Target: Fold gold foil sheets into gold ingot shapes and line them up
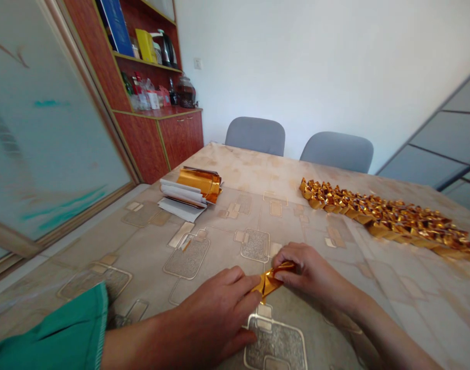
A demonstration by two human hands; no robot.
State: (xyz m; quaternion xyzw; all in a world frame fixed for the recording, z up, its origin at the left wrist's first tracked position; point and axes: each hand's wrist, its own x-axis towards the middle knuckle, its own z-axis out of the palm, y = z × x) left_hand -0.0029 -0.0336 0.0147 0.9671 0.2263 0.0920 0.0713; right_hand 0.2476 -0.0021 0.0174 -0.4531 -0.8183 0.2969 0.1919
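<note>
L hand (215, 311) and R hand (314, 272) are both low over the table, in front of the person, and they hold together one small folded piece of shiny gold foil (271, 280). This piece is between the hands, above the patterned beige table cover (235, 167). L hand's fingers are together and straight, w/ the tips pressing on the left end of the foil. R hand's fingers are curled and close together, and thumb + index finger (285, 259) are clamped on the upper end of the foil.

A green sleeve (46, 331) covers the left forearm. Further on the table, left of centre, is a stack of rectangular gold foil sheets (199, 184) lying on white paper sheets (179, 200). On the right side lies a long, dense band of many folded gold foil pieces (385, 221), well apart from the hands. Behind the table are two grey chairs (255, 136) (337, 151) and a red-brown wooden cabinet (181, 136).
</note>
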